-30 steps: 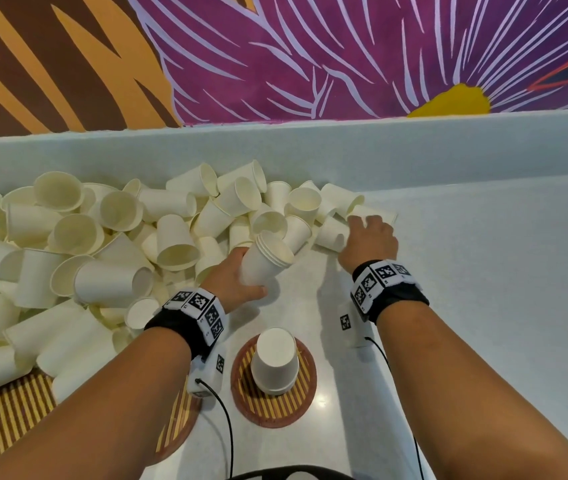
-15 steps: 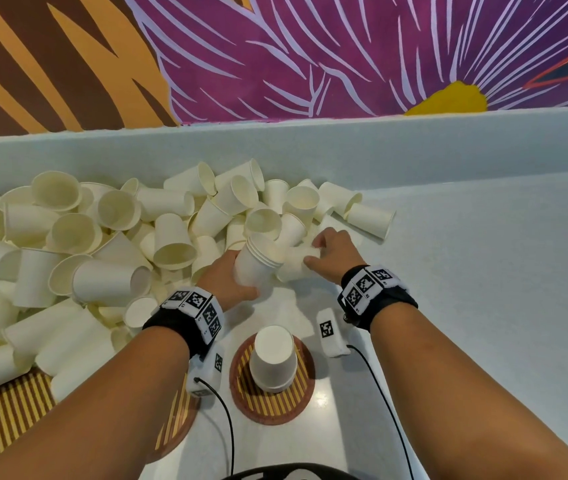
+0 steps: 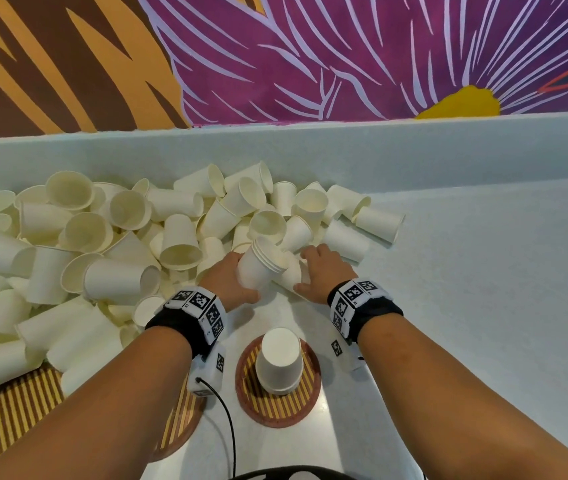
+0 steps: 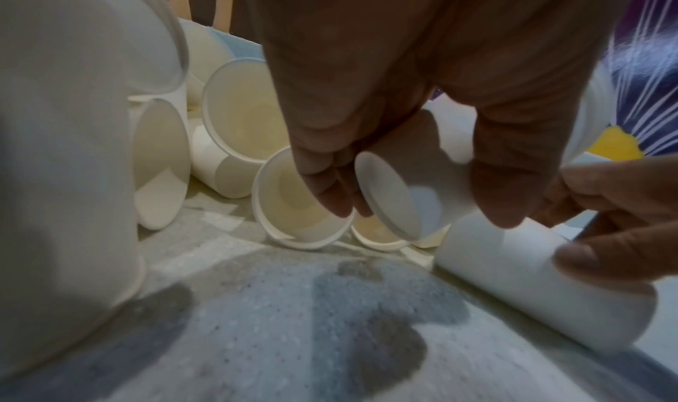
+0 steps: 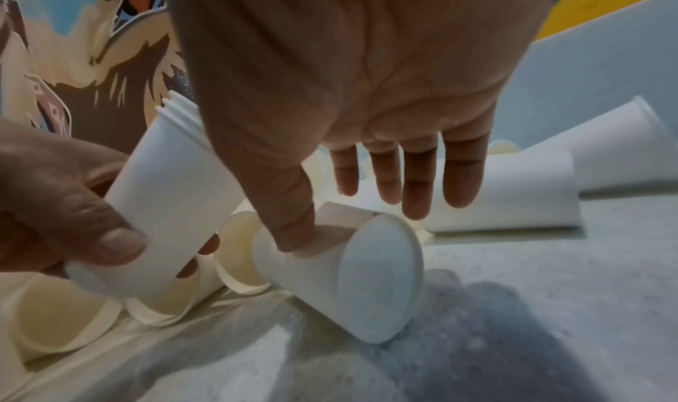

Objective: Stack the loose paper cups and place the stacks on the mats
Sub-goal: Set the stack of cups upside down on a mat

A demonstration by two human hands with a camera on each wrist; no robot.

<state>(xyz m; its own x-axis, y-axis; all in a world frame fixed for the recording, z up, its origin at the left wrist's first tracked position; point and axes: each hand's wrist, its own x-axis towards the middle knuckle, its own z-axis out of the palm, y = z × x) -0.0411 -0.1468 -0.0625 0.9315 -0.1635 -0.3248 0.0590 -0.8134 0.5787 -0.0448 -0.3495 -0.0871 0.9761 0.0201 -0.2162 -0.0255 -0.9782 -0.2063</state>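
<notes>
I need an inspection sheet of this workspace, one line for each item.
Surface: pale speckled counter, bare at the right.
Job's things: loose cups heaped at the left; upturned stack on round mat; second mat partly under cups.
Clutter: nothing seen.
Grippers: left hand holds nested stack; right hand pinches a lying cup.
Cables: black cable from the left wrist unit.
Surroundings: flower mural.
</notes>
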